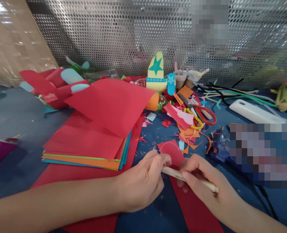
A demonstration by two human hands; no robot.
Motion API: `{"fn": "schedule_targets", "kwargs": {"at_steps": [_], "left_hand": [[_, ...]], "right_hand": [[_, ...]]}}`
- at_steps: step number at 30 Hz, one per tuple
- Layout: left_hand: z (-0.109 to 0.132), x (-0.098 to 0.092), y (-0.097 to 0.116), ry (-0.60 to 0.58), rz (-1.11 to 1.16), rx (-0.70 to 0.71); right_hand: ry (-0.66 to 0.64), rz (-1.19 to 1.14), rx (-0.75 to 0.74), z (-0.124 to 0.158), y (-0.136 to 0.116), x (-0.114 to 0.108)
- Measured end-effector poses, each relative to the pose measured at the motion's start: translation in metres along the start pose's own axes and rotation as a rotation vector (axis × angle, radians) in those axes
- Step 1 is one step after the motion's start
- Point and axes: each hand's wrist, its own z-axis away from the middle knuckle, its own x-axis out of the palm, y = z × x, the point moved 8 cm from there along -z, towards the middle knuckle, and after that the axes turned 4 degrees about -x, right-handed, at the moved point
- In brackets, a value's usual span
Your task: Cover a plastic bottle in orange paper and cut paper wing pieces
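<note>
A slim whitish pen (174,173) spans the gap between my two hands. My left hand (143,181) is closed around its left end, so the tip or any cap there is hidden. My right hand (204,181) grips the barrel with thumb and fingers, the rear end showing near the palm. Beneath them lies a red paper strip (190,204), its far end marked with a faint curved white line. Left of my hands is a stack of coloured paper (85,136), red on top, with orange, yellow and blue edges showing.
Scissors (207,115) lie among paper scraps (187,134). A blue glue gun (218,147) with a cord is at the right, near a white device (255,111). Paper-decorated bottles (155,79) stand before a perforated metal panel (124,32). A cardboard box (17,42) is at the left.
</note>
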Motion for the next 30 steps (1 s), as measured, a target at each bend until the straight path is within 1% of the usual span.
{"fn": "schedule_targets", "kwargs": {"at_steps": [3, 6, 8, 10, 12, 14, 15, 16, 17, 19, 22, 24, 26, 28, 29, 30], "left_hand": [[0.000, 0.000, 0.001, 0.008, -0.008, 0.006], [0.000, -0.001, -0.001, -0.019, 0.055, -0.013], [-0.002, -0.004, -0.003, -0.027, 0.118, -0.061], [-0.003, -0.012, -0.009, 0.027, 0.147, -0.147], [-0.002, -0.021, -0.017, 0.115, 0.121, -0.235], [-0.002, -0.027, -0.023, 0.181, 0.058, -0.300], [-0.002, -0.027, -0.026, 0.188, 0.025, -0.320], [-0.004, -0.026, -0.029, 0.179, -0.010, -0.331], [-0.005, -0.024, -0.031, 0.160, -0.049, -0.333], [-0.010, -0.018, -0.036, 0.100, -0.131, -0.337], [-0.015, -0.011, -0.045, 0.022, -0.211, -0.381], [-0.016, -0.007, -0.048, -0.012, -0.224, -0.402], [-0.016, -0.005, -0.048, -0.022, -0.226, -0.393], [-0.015, -0.005, -0.047, -0.015, -0.217, -0.373], [-0.015, -0.005, -0.046, -0.010, -0.203, -0.364], [-0.014, -0.005, -0.046, -0.001, -0.182, -0.359]], "right_hand": [[-0.003, -0.061, 0.073, 0.001, 0.005, 0.004], [-0.029, -0.071, 0.107, 0.000, 0.006, 0.005], [-0.054, -0.052, 0.126, -0.002, 0.004, 0.003], [-0.049, 0.001, 0.121, -0.004, 0.000, -0.004], [0.041, 0.128, 0.080, -0.008, -0.007, -0.020], [0.178, 0.362, -0.006, -0.011, -0.016, -0.041], [0.226, 0.499, -0.058, -0.013, -0.021, -0.048], [0.248, 0.626, -0.106, -0.015, -0.023, -0.053], [0.243, 0.730, -0.144, -0.018, -0.024, -0.055], [0.183, 0.843, -0.178, -0.023, -0.018, -0.054], [0.101, 0.870, -0.192, -0.026, -0.011, -0.050], [0.110, 0.877, -0.191, -0.025, -0.013, -0.053], [0.170, 0.919, -0.169, -0.028, -0.017, -0.062], [0.197, 1.039, -0.068, -0.037, -0.016, -0.074], [0.180, 1.125, 0.019, -0.044, -0.011, -0.080], [0.110, 1.232, 0.151, -0.053, -0.002, -0.085]]}}
